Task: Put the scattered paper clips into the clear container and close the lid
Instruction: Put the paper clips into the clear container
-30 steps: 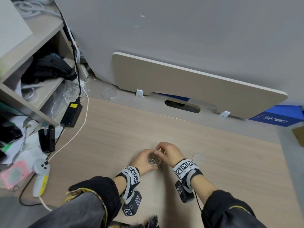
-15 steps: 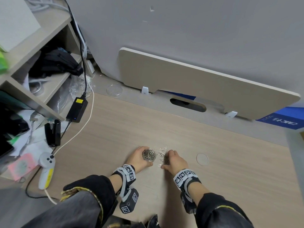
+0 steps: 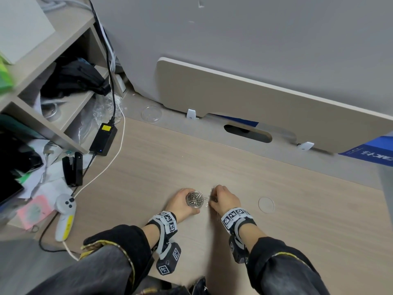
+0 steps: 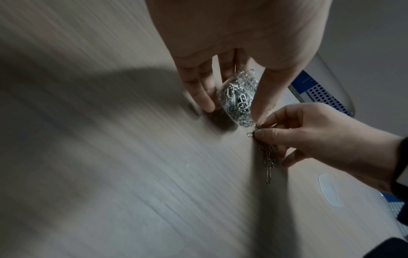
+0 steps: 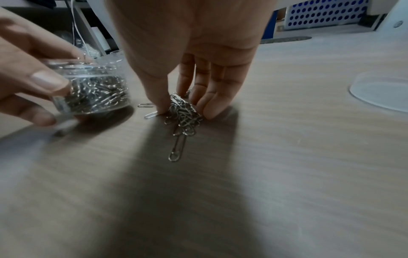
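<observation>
A small clear round container (image 3: 194,200), nearly full of silver paper clips, stands on the wooden desk. My left hand (image 3: 184,202) grips it from the left, thumb and fingers round its wall (image 4: 237,97). Just to its right, my right hand (image 3: 213,199) pinches a bunch of paper clips (image 5: 184,113) between thumb and fingers, down on the desk top. One clip (image 5: 176,150) trails out of the bunch toward me. Two loose clips (image 5: 149,110) lie beside my thumb. The clear round lid (image 3: 266,205) lies flat on the desk to the right of my right hand.
A second clear round dish (image 3: 151,113) sits at the desk's back edge. On the left are a black power brick (image 3: 103,138) with its white cable, a black stapler (image 3: 72,170), a white controller (image 3: 64,211) and cluttered shelves (image 3: 70,88).
My right hand has come away from the container's mouth, dropped to the desk beside it and closed on a bunch of clips. The left hand keeps its hold on the container.
</observation>
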A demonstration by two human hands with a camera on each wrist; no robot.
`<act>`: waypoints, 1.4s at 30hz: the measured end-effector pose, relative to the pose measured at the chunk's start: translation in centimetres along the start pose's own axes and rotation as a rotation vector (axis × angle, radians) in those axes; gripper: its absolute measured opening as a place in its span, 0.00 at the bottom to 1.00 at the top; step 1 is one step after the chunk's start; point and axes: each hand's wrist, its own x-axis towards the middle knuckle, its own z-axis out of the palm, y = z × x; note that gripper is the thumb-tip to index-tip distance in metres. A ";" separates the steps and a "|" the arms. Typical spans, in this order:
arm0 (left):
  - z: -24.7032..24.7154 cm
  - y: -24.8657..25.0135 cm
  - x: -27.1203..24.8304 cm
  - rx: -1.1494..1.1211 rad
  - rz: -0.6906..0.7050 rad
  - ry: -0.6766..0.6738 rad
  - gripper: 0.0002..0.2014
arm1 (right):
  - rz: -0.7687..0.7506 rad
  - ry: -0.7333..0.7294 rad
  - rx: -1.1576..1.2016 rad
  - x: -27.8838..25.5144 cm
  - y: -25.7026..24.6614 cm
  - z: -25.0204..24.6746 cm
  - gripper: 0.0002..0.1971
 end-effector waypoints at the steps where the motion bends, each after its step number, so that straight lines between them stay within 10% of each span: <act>1: -0.1 0.0 0.0 -0.003 -0.002 0.003 0.41 | 0.007 0.004 0.011 0.1 -0.2 -0.1 0.12; 16: 0.4 0.4 0.1 -0.048 -0.020 -0.008 0.42 | 0.128 -0.002 0.114 -0.6 0.3 0.6 0.25; 27: 0.2 0.7 0.0 -0.037 -0.011 -0.002 0.39 | 0.230 -0.029 0.187 0.3 -0.7 0.1 0.08; 42: 0.6 0.4 -0.4 -0.043 -0.010 -0.003 0.40 | 0.269 -0.006 0.284 -0.2 -0.8 0.6 0.07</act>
